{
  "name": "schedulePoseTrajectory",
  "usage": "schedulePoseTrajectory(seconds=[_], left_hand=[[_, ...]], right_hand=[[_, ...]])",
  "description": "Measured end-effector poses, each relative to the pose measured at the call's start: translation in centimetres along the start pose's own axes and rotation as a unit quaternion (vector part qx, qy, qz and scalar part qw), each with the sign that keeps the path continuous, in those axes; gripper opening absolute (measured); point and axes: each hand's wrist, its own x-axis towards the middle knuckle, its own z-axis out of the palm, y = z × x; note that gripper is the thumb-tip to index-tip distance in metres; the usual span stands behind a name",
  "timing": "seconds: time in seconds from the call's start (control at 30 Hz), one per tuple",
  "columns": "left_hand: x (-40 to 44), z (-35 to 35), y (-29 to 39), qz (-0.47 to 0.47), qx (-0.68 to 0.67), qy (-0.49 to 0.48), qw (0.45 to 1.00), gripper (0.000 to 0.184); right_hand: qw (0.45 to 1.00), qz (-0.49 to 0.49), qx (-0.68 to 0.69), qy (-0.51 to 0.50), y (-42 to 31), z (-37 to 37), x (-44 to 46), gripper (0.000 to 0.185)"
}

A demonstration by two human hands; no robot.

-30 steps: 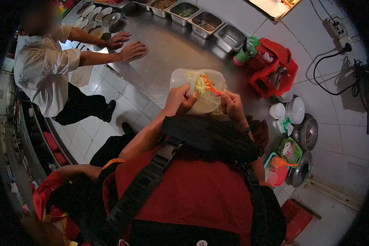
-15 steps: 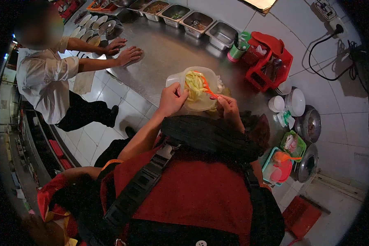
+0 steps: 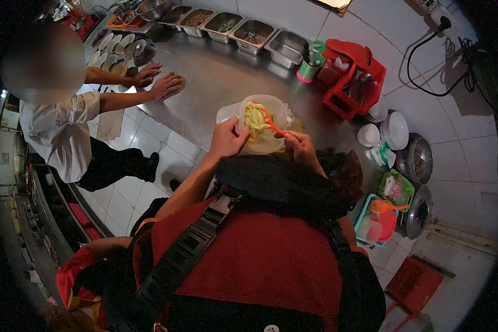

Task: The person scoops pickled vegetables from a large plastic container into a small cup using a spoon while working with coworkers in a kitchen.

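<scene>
A translucent plastic tub [image 3: 264, 147] is in front of me at the edge of the steel counter. My left hand [image 3: 228, 138] is closed on the tub's left side, thumb over the rim. Pale yellow-green strips of cut vegetable or fruit [image 3: 254, 117] are bunched in the tub. My right hand [image 3: 300, 146] grips the handle of an orange plastic spoon [image 3: 275, 129], whose head lies against the strips. Whether the tub rests on the counter or is held just above it, I cannot tell.
Metal pans [image 3: 253, 36] of ingredients line the wall. A red basket [image 3: 355, 83] of utensils, a green cup [image 3: 310, 69] and stacked white bowls [image 3: 394, 130] stand to the right. A co-worker's hands [image 3: 165, 86] rest on the counter at left, near several small dishes [image 3: 109, 43].
The view has turned slightly, so the counter items appear shifted left. My hands keep their holds on the tub and the spoon, and the spoon stays against the strips.
</scene>
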Motion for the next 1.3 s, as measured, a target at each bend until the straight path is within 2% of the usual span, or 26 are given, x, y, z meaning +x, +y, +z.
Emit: schedulePoseTrajectory(seconds=[0.23,0.33,0.67,0.83,0.93,1.03,1.17,1.3], left_hand=[[0.7,-0.5,0.1,-0.001,0.036,-0.014,0.999,0.034],[0.8,-0.5,-0.3,-0.008,0.007,-0.022,1.0,0.034],[0.9,-0.5,-1.2,-0.021,-0.029,-0.044,0.998,0.036],[1.0,-0.7,-0.9,-0.009,-0.023,-0.048,0.999,0.037],[1.2,-0.6,-1.6,-0.01,-0.047,-0.024,0.999,0.037],[1.2,-0.9,-2.1,-0.018,-0.067,-0.034,0.997,0.036],[0.8,-1.2,-2.0,-0.015,-0.063,-0.046,0.997,0.034],[1.0,-1.2,-1.7,-0.004,-0.081,-0.03,0.996,0.033]], right_hand=[[0.999,-0.028,0.024,-0.012,0.3,-0.8,0.1,0.033],[0.997,-0.022,0.068,-0.04,1.0,-1.3,0.5,0.034],[0.996,-0.018,0.089,-0.013,0.7,-1.1,-0.3,0.035],[1.0,0.014,-0.013,0.007,1.2,-1.6,0.3,0.031],[0.997,-0.003,-0.069,0.029,1.6,-1.6,0.6,0.03],[0.996,0.035,-0.077,0.025,2.7,-2.3,0.9,0.03],[0.994,0.036,-0.091,0.037,2.8,-2.1,0.5,0.031],[0.996,0.066,-0.029,0.05,1.6,-1.7,-0.5,0.032]])
